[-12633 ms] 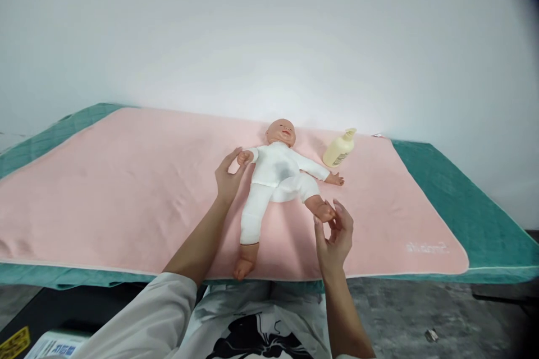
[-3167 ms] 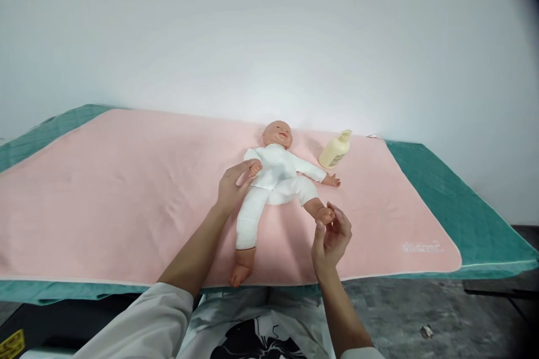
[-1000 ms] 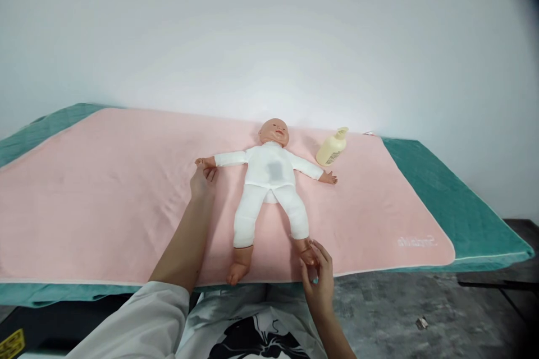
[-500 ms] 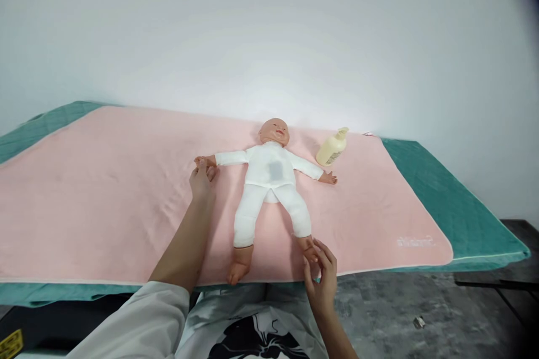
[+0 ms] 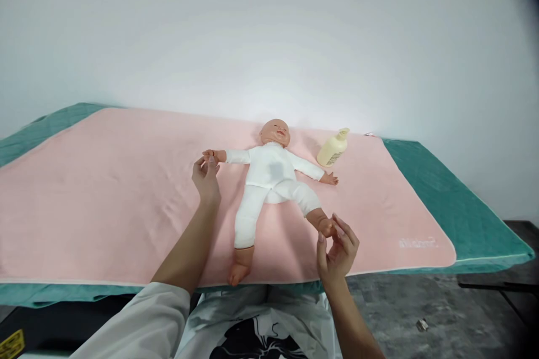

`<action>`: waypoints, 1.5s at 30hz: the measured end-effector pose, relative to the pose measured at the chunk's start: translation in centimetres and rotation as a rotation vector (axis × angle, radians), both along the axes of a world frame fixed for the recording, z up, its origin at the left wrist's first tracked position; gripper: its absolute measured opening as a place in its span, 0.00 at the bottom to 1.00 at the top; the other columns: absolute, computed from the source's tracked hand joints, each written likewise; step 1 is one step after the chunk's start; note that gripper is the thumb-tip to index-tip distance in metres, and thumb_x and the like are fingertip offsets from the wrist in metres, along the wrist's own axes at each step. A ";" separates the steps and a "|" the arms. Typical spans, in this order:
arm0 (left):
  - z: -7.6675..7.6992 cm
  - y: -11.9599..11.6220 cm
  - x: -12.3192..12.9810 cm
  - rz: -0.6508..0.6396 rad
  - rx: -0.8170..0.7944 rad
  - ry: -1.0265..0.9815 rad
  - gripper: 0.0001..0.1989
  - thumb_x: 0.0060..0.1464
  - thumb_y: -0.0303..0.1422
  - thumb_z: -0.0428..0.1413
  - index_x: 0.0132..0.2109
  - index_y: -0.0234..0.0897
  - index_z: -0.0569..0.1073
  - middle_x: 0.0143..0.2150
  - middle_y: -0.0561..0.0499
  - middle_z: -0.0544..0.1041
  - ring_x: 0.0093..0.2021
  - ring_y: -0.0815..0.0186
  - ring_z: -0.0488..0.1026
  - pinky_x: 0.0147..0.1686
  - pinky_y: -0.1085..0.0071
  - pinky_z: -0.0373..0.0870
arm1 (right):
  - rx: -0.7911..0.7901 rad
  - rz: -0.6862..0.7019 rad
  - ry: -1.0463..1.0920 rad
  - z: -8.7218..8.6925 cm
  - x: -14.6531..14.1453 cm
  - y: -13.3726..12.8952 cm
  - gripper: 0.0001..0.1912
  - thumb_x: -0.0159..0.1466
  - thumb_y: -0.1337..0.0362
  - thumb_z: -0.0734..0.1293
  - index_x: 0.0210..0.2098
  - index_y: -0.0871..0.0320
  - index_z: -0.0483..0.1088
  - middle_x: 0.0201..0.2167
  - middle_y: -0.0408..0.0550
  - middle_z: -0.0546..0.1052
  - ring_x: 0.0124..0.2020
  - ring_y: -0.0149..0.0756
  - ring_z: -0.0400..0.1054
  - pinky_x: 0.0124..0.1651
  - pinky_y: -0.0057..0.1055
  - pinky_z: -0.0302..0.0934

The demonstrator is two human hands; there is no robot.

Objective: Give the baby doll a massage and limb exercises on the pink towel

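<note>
A baby doll (image 5: 272, 165) with a white cloth body lies face up, arms spread, its head toward the wall. My left hand (image 5: 206, 175) pinches the doll's hand at the left and holds that arm out sideways. With fingers and thumb, my right hand (image 5: 338, 249) grips the doll's foot on the right, and that leg is swung outward. The doll's other leg lies straight toward me. A pale yellow pump bottle (image 5: 333, 147) leans at a tilt beside the doll's right-side arm, touched by neither hand. A grey patch shows on the doll's chest.
Under the doll is a pink mat (image 5: 126, 196) spread over a green padded cover (image 5: 458, 207). A white wall (image 5: 269, 28) rises behind the far edge. Grey floor (image 5: 391, 314) with a small object (image 5: 421, 325) shows below the near edge.
My right hand has moved the doll's foot up and to the right, bending the leg outward. The doll's hand in my left hand has risen slightly and come inward.
</note>
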State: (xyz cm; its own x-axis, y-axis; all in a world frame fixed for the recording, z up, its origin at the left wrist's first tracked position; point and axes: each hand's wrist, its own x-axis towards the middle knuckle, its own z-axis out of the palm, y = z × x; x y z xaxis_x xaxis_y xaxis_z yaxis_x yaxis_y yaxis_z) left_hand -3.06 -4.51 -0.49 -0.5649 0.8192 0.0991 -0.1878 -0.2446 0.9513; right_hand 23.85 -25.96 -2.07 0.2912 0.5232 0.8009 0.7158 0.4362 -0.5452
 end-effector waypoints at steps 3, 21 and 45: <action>0.4 -0.6 0.7 -0.054 0.133 0.128 0.20 0.57 0.43 0.59 0.51 0.36 0.70 0.52 0.41 0.77 0.54 0.60 0.75 0.56 0.59 0.70 | 0.035 0.010 -0.030 1.3 -0.6 1.6 0.29 0.64 0.70 0.64 0.61 0.45 0.56 0.55 0.54 0.64 0.59 0.46 0.67 0.52 0.55 0.73; -0.1 -1.5 2.2 -0.457 0.537 0.963 0.15 0.54 0.37 0.62 0.50 0.46 0.78 0.53 0.49 0.79 0.59 0.57 0.71 0.60 0.52 0.67 | -0.033 0.175 0.171 2.4 -3.1 8.5 0.24 0.67 0.64 0.63 0.60 0.48 0.55 0.56 0.55 0.62 0.61 0.46 0.66 0.52 0.50 0.73; 0.5 -1.7 1.4 -0.291 0.342 0.603 0.18 0.49 0.39 0.66 0.48 0.40 0.78 0.50 0.46 0.80 0.54 0.57 0.75 0.59 0.54 0.69 | -0.126 0.120 0.236 2.6 -1.6 3.9 0.26 0.66 0.66 0.65 0.62 0.50 0.58 0.59 0.58 0.66 0.59 0.46 0.68 0.53 0.48 0.71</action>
